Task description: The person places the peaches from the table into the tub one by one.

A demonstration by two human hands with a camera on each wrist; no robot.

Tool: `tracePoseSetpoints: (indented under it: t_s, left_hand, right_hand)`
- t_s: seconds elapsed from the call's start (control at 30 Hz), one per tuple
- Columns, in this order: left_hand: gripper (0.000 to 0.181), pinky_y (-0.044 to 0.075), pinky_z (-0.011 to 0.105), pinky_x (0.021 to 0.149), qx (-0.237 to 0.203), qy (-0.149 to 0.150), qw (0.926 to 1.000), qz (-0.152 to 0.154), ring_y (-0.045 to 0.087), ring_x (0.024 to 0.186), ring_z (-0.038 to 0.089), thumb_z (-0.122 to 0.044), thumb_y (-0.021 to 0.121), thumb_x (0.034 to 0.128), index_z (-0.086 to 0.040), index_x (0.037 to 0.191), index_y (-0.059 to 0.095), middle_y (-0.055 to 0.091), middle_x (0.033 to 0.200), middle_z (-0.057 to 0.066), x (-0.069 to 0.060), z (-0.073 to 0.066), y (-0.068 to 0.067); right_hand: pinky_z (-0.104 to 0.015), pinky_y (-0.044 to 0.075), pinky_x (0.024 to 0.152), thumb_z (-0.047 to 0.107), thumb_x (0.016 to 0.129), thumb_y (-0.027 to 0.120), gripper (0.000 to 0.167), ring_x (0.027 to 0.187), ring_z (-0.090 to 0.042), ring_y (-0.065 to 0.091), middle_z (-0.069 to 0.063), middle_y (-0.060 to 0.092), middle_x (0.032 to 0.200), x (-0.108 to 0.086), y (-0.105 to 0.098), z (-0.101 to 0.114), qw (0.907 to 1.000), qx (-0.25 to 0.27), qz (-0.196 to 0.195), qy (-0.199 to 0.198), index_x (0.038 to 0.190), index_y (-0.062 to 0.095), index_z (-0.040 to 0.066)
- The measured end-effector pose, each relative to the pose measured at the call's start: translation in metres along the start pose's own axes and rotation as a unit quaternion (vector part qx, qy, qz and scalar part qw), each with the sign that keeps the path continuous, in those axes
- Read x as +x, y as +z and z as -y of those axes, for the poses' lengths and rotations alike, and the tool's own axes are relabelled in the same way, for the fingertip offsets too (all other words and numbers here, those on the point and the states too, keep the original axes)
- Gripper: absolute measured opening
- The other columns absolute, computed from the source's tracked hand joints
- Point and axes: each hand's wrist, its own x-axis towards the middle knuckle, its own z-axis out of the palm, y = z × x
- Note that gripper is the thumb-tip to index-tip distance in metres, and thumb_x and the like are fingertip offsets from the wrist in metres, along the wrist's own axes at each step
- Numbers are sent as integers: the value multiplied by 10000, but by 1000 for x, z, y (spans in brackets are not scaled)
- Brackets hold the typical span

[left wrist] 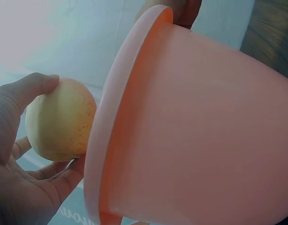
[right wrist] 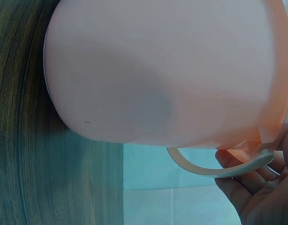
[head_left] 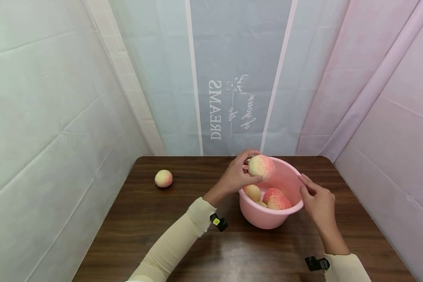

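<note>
My left hand grips a peach, yellow with pink speckles, at the left rim of a pink bucket. The left wrist view shows the thumb on top of this peach and fingers beneath it. Inside the bucket lie several peaches, one of them a red-speckled peach near the front. With thumb and fingers, my right hand holds the bucket's right rim. In the right wrist view, a curved handle hangs at that side, across the fingers.
Another peach rests on the dark wooden table, far to the left of the bucket. A printed grey-blue curtain hangs behind the table. Pale cloth walls stand on the left and right sides.
</note>
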Motion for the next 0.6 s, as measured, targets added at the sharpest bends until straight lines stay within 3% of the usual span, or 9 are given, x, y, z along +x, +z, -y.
tracePoseSetpoints:
  t_s: [0.27,0.43,0.6]
  left_hand:
    - [696,561,265,837,47,-90,9999,9,633,1031,160,-198,887,789,-251,1377,519,557,1274,-29,-2,1,2]
    - [665,566,380,897,-251,89,9996,-87,631,1051,237,-181,875,806,-215,1380,539,587,1236,3,-1,2,0]
    - [664,547,482,927,-416,206,9988,-151,608,1072,187,-160,856,822,-184,1403,535,590,1262,55,-1,3,-4]
  right_hand:
    - [9,340,714,96,952,670,286,1105,-359,670,-89,694,1244,0,1,0,10000,10,-41,-37,1230,728,64]
    - [14,338,715,95,951,670,286,1104,-355,672,-87,696,1240,0,1,0,10000,5,-61,-24,1230,728,66]
    - [23,323,730,107,958,664,296,1137,-346,662,-80,691,1254,-1,2,0,10000,-29,36,79,1247,719,74]
